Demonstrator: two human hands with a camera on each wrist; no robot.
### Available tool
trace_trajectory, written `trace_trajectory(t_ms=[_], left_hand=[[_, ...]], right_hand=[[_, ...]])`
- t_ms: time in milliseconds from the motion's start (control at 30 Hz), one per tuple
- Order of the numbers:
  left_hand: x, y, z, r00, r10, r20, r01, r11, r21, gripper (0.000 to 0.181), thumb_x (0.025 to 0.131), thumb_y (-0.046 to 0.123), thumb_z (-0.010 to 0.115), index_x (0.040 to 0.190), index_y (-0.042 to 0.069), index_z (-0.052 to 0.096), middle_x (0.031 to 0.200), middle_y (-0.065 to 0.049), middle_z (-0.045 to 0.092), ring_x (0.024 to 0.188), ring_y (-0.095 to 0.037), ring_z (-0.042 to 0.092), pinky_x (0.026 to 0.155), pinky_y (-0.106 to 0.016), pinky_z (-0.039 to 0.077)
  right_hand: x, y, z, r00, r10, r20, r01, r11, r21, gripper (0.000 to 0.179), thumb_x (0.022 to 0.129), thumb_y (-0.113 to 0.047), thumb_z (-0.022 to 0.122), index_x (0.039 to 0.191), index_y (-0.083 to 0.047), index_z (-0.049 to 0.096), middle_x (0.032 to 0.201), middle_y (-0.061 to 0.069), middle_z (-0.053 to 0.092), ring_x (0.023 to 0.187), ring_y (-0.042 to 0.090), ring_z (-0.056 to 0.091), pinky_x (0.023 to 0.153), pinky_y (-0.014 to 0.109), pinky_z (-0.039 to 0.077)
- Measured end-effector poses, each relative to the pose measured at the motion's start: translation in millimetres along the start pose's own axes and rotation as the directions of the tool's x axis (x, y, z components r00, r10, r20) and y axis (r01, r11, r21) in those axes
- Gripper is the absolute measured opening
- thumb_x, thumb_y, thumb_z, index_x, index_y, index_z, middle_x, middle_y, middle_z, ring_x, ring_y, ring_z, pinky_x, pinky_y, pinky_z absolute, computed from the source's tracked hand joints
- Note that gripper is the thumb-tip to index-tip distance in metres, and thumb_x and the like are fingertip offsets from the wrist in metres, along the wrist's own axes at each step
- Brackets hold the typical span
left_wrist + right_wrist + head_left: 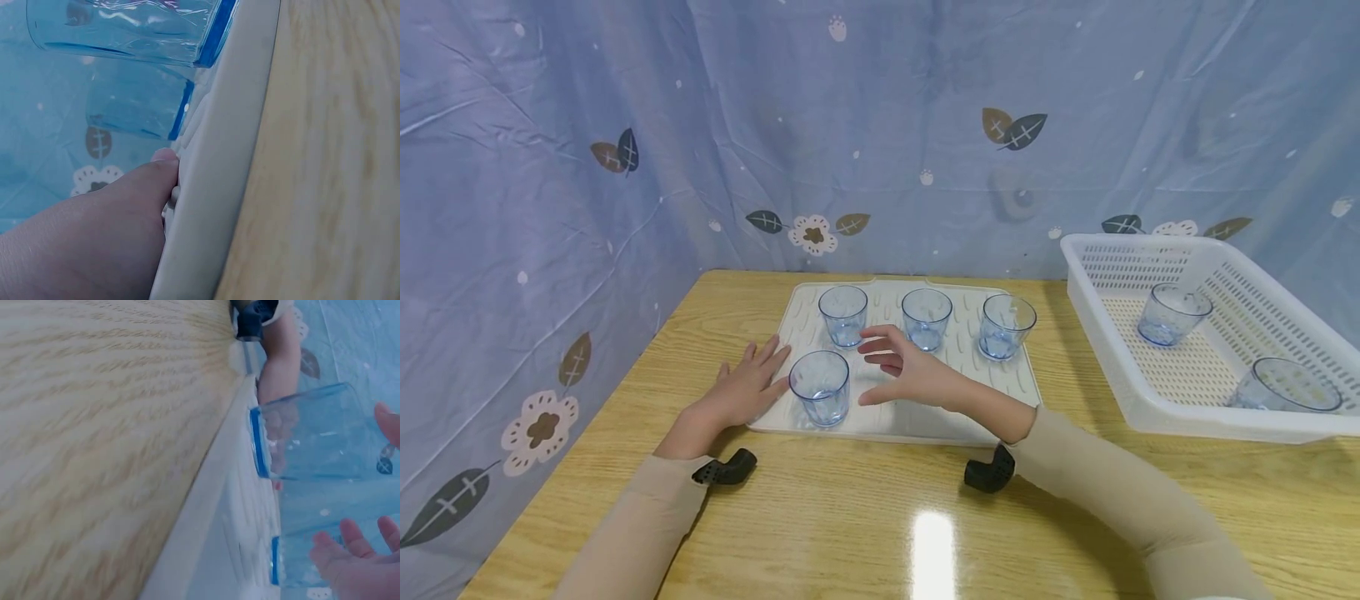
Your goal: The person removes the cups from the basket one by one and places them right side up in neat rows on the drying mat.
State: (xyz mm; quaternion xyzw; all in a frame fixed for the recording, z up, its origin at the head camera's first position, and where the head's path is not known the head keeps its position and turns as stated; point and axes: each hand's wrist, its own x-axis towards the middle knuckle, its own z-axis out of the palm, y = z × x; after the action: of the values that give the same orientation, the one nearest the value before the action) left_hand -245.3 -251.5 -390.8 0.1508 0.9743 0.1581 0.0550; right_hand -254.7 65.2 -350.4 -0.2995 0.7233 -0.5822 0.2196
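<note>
A clear blue-tinted drinking glass point(820, 390) stands upright at the front left of a white drying tray point(917, 421). My left hand point(741, 396) rests on the tray's left edge with fingers spread, beside that glass. In the left wrist view its thumb point(153, 178) lies along the tray's rim. To the right of the same glass is my right hand point(913, 375), fingers loosely curved and parted from the thumb. A gap shows between it and the glass. Behind, a row holds a left glass point(843, 321), a middle glass point(927, 323) and a right glass point(1004, 329).
At the right stands a white slatted plastic basket point(1112, 367). Inside it are one glass point(1172, 317) towards the back and another glass point(1292, 385) near the front wall. A blue patterned curtain point(880, 125) hangs behind the wooden table point(820, 517).
</note>
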Motion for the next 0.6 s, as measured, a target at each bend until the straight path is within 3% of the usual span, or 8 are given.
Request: trace_trajectory(t_ms=[233, 400, 600], left_hand=[[0.8, -0.9, -0.2, 1.0, 0.009, 0.002, -0.009, 1.0, 0.001, 0.066, 0.111, 0.042, 0.042, 0.163, 0.005, 0.026, 0.169, -0.021, 0.01, 0.15, -0.054, 0.003, 0.105, -0.083, 0.003], [1.8, -1.5, 0.5, 1.0, 0.012, -0.006, -0.012, 1.0, 0.012, 0.065, 0.111, 0.041, 0.042, 0.163, 0.005, 0.026, 0.169, -0.021, 0.01, 0.15, -0.054, 0.004, 0.106, -0.083, 0.003], [1.3, -2.7, 1.8, 1.0, 0.006, -0.007, -0.006, 1.0, 0.014, 0.064, 0.111, 0.039, 0.043, 0.163, 0.005, 0.027, 0.169, -0.021, 0.011, 0.151, -0.054, 0.004, 0.106, -0.083, 0.003]], right_hand=[[-22.3, -5, -23, 0.996, -0.082, 0.043, 0.084, 0.995, -0.046, 0.075, 0.091, -0.007, 0.079, 0.152, -0.004, 0.036, 0.152, 0.016, 0.044, 0.145, 0.036, 0.039, 0.119, 0.039, 0.029], [-39.8, -8, -42, 0.989, -0.122, 0.086, 0.125, 0.991, -0.037, 0.067, 0.093, -0.003, 0.076, 0.148, 0.003, 0.039, 0.15, 0.02, 0.045, 0.144, 0.043, 0.039, 0.119, 0.043, 0.03], [-61.8, -11, -60, 0.985, -0.142, 0.099, 0.152, 0.983, -0.102, 0.061, 0.095, -0.003, 0.074, 0.144, 0.008, 0.04, 0.144, 0.02, 0.048, 0.14, 0.044, 0.042, 0.117, 0.05, 0.03]])
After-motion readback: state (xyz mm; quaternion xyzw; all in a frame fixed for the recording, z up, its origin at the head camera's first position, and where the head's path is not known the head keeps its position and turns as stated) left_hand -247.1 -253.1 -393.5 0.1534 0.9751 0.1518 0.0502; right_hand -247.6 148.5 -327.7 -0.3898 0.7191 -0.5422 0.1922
